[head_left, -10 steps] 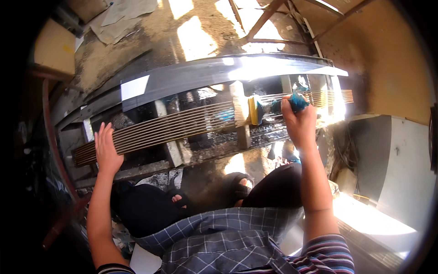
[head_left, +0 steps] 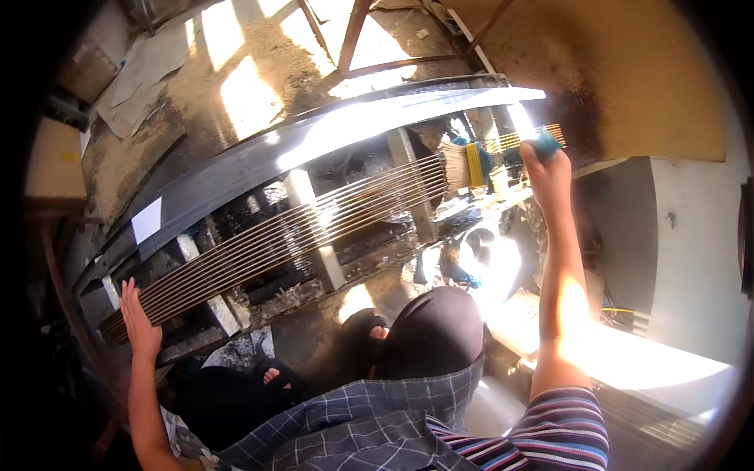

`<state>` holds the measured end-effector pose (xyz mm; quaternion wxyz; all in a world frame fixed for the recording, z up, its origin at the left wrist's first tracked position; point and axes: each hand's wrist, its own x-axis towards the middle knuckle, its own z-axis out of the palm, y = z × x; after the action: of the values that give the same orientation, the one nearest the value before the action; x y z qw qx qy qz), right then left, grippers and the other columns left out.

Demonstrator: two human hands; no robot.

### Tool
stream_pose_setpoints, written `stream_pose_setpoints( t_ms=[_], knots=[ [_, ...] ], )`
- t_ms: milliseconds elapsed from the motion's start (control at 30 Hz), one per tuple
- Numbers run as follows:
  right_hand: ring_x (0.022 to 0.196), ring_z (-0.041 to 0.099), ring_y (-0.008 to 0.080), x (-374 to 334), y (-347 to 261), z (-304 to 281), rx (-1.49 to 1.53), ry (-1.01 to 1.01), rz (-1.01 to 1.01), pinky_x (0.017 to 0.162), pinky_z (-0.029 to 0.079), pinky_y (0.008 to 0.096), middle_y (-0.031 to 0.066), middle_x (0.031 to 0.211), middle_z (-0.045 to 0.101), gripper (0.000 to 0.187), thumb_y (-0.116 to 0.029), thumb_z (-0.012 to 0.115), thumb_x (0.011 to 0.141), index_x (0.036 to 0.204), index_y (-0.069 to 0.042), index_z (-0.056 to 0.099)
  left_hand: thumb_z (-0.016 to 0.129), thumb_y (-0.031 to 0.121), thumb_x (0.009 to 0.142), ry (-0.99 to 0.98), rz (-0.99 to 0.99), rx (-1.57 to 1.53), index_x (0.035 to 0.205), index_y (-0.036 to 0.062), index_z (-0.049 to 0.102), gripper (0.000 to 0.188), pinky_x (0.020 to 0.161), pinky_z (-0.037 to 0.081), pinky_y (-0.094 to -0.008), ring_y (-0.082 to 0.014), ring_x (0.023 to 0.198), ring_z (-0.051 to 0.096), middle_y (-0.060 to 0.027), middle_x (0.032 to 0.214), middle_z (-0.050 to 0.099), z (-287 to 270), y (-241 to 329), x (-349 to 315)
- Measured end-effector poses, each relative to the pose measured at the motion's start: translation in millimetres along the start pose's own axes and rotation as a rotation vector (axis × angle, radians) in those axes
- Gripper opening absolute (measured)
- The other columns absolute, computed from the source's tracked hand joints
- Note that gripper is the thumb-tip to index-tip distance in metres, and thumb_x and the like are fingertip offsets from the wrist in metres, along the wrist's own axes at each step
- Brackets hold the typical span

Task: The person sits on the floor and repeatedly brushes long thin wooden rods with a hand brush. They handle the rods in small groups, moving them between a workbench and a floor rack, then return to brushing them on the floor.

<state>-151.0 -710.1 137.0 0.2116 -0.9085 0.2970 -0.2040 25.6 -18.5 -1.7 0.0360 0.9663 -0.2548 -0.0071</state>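
Observation:
A row of long thin brown rods (head_left: 275, 243) lies side by side, slanting across a low frame in front of me. My left hand (head_left: 141, 326) rests at their left end, fingers stretched out and pressed close along the edge. A wide flat brush (head_left: 475, 164) with pale bristles and a yellow band lies against the rods toward their right end. Its handle is stained blue-green, and my right hand (head_left: 550, 174) is closed around it. The bristles point left. My fingers hide part of the handle.
Behind the rods runs a long dark board (head_left: 236, 177), glaring in sunlight. Pale crossbars (head_left: 316, 231) support the rods over a wet, stained frame. A rusty metal stand (head_left: 351, 39) is at the back, a tan panel (head_left: 652, 78) at the right. My knees are close to the frame's near side.
My right hand has drawn the brush rightward along the rods, toward their right end. The whole view has shifted and tilted; my left hand stays at the rods' left end.

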Motion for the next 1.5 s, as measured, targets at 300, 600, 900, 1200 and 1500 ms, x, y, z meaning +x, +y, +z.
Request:
stream_pose_setpoints(
  t_ms=[300,600,900,1200,1500],
  knots=[
    [0.049,0.048,0.0078,101,159,-67,-0.128,0.052,0.051,0.049,0.04,0.0248,-0.002,0.057,0.051,0.018,-0.025,0.063,0.084,0.084,-0.006,0.062,0.054,0.015,0.086,-0.019,0.04,0.06,0.125,-0.0023,0.036,0.047,0.109,0.023,-0.0457,-0.0379,0.132,0.028,-0.0205,0.143,0.031,2,-15,-10],
    [0.089,0.062,0.0344,33,229,-56,-0.534,0.654,0.442,0.077,0.049,0.0417,0.0159,0.094,0.064,0.023,-0.023,0.055,0.087,0.106,-0.011,0.06,0.053,0.013,0.085,0.001,0.117,0.045,0.127,-0.003,0.036,0.048,0.107,0.026,-0.0436,-0.0395,0.13,0.031,-0.0234,0.141,0.033,11,-37,-9],
    [0.054,0.045,0.0047,-226,188,23,0.353,0.226,0.753,0.05,0.038,0.0213,-0.001,0.065,0.054,0.008,-0.011,0.061,0.086,0.087,-0.003,0.062,0.052,-0.006,0.072,-0.081,0.047,-0.024,0.132,-0.0018,0.036,0.062,0.107,0.026,-0.0407,-0.0369,0.128,0.036,-0.0222,0.139,0.037,-6,-3,-3],
    [0.076,0.063,0.0311,-221,144,70,-0.548,-0.135,0.448,0.072,0.048,0.0396,0.0155,0.083,0.065,0.034,-0.006,0.055,0.082,0.115,-0.012,0.056,0.057,-0.001,0.069,-0.016,-0.026,-0.144,0.139,0.0005,0.03,0.075,0.109,0.023,-0.0432,-0.0356,0.132,0.031,-0.0206,0.14,0.036,-12,-2,-17],
    [0.082,0.061,0.0248,-253,94,35,-0.145,0.031,0.357,0.076,0.046,0.0331,0.0156,0.092,0.065,0.025,-0.022,0.058,0.09,0.106,-0.004,0.06,0.062,0.01,0.072,0.139,0.017,-0.062,0.104,0.0031,0.053,0.034,0.096,0.036,-0.0455,-0.0354,0.104,0.05,-0.0151,0.105,0.056,-15,1,4]
  ],
)
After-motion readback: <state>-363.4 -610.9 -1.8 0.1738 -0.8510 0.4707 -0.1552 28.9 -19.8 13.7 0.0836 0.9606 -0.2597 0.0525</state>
